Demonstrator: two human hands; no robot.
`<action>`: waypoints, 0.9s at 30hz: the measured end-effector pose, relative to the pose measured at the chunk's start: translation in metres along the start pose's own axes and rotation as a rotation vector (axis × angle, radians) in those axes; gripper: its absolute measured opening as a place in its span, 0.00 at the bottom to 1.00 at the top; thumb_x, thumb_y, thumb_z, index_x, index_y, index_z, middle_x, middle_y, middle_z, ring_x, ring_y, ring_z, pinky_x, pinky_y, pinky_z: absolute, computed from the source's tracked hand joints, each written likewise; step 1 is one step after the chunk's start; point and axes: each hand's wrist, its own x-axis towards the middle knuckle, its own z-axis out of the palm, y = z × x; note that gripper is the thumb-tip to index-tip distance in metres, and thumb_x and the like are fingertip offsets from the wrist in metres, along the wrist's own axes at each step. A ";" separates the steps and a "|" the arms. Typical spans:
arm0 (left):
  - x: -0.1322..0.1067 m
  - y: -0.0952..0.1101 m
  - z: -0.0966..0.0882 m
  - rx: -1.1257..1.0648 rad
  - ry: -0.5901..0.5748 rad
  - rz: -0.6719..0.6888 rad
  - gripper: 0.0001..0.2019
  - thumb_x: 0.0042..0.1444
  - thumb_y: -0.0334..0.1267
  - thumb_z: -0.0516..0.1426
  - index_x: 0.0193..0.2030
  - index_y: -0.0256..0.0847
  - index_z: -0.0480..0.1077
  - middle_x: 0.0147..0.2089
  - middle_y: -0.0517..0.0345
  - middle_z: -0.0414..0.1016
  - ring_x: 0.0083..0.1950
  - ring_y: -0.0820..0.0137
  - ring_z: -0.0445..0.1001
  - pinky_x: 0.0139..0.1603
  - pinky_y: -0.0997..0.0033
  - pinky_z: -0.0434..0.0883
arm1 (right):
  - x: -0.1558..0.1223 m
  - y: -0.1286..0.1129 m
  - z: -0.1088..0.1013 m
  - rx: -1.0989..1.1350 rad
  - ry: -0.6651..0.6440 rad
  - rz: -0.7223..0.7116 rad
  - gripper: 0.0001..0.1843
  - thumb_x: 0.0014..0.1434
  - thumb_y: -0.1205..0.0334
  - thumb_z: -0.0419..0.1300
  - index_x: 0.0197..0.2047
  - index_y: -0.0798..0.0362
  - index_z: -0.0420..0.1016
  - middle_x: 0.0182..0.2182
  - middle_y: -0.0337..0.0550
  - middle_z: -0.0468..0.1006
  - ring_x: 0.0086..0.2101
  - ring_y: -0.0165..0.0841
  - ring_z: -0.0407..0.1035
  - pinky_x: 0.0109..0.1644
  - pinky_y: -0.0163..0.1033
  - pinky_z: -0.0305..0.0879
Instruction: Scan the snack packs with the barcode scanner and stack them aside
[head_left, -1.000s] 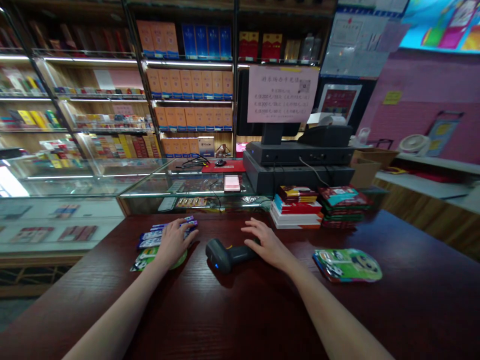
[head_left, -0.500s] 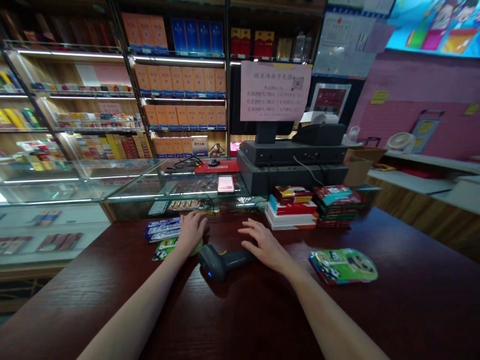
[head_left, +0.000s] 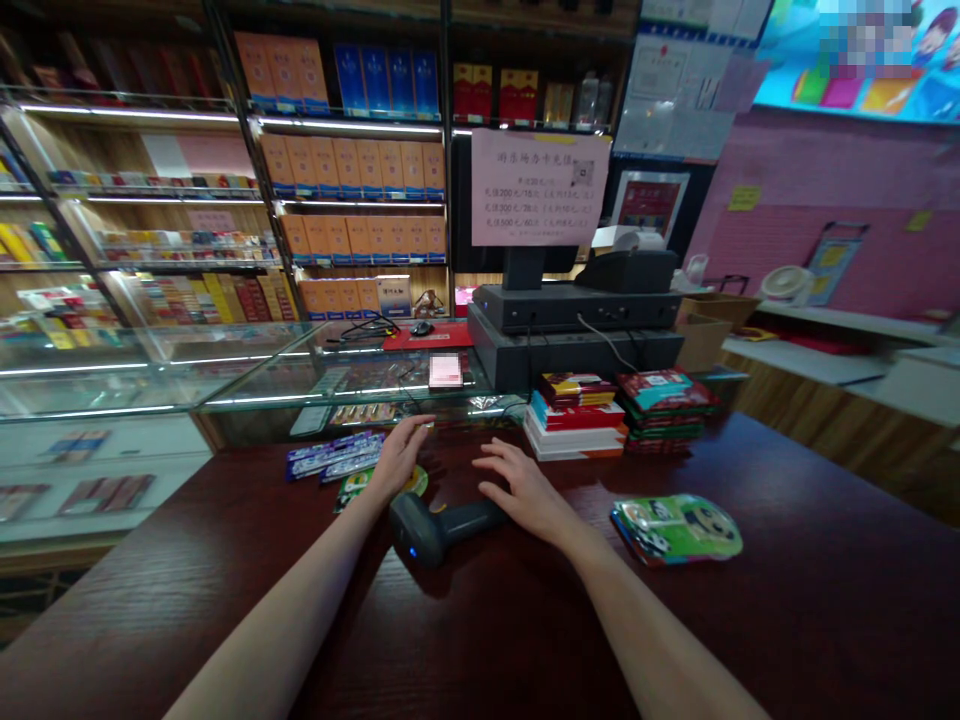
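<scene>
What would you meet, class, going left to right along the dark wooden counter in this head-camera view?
Blue-and-white packets → left hand → barcode scanner → right hand → red-and-white stack → green cartoon packets

A shop: stocked shelves, a barcode scanner

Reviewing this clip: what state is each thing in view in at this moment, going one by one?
left hand: open, palm down, holding nothing
right hand: open, fingers spread, holding nothing
barcode scanner: lying on the dark wooden counter, blue light lit
purple-and-white packets: lying flat, loosely fanned
green foil packets: piled flat on the counter
stacked boxes: squared in a neat pile
</scene>
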 end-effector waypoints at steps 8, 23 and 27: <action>-0.010 0.005 -0.026 0.167 -0.158 0.079 0.17 0.65 0.46 0.49 0.50 0.43 0.75 0.50 0.53 0.80 0.53 0.64 0.76 0.58 0.61 0.70 | 0.001 0.001 0.001 0.007 -0.017 0.002 0.17 0.64 0.61 0.60 0.56 0.46 0.75 0.61 0.49 0.71 0.66 0.45 0.57 0.67 0.59 0.57; -0.043 -0.023 -0.069 0.682 -0.322 0.081 0.26 0.55 0.52 0.61 0.61 0.54 0.70 0.68 0.47 0.65 0.70 0.47 0.60 0.67 0.35 0.55 | -0.001 0.001 0.005 -0.002 -0.015 0.010 0.17 0.63 0.63 0.61 0.55 0.48 0.75 0.61 0.49 0.71 0.66 0.44 0.58 0.67 0.57 0.58; -0.044 -0.016 -0.067 0.742 -0.362 0.021 0.29 0.54 0.51 0.62 0.63 0.52 0.69 0.72 0.44 0.59 0.74 0.43 0.52 0.69 0.30 0.50 | -0.001 0.003 0.007 -0.003 -0.009 0.006 0.17 0.63 0.63 0.60 0.55 0.47 0.75 0.60 0.48 0.72 0.65 0.44 0.58 0.67 0.57 0.58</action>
